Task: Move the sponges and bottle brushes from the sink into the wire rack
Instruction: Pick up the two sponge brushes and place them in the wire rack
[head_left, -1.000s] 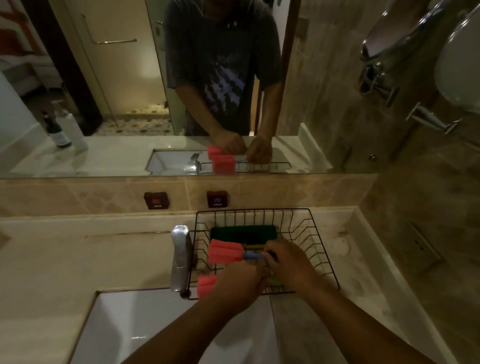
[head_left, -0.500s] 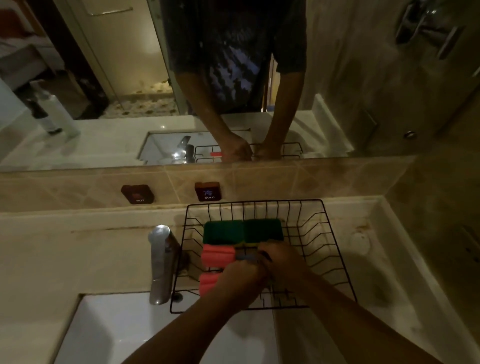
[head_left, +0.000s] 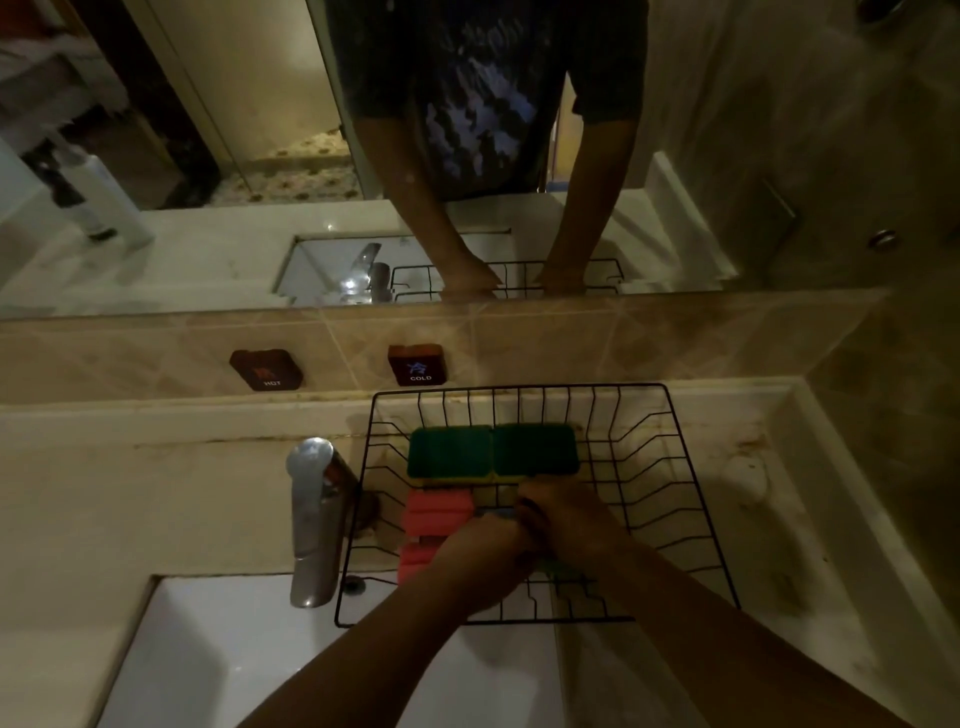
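Observation:
A black wire rack (head_left: 644, 415) sits on the counter right of the tap. Two green-topped sponges (head_left: 493, 449) lie side by side at its back. In front of them are two bottle brushes with red foam heads, the upper (head_left: 439, 514) and the lower (head_left: 415, 558), both low inside the rack. My right hand (head_left: 566, 519) is closed around the upper brush's blue handle. My left hand (head_left: 478, 561) is closed over the lower brush's handle, which it hides. The white sink (head_left: 249, 660) at the lower left shows nothing in its visible part.
A chrome tap (head_left: 314, 514) stands just left of the rack. Hot (head_left: 267, 369) and cold (head_left: 417, 365) labels are on the tiled backsplash under a mirror. The stained marble counter (head_left: 779, 493) runs right to a side wall.
Both hands lowered the two red-headed brushes from above the rack's front edge down into the rack, in front of the green sponges. The camera tilted further down.

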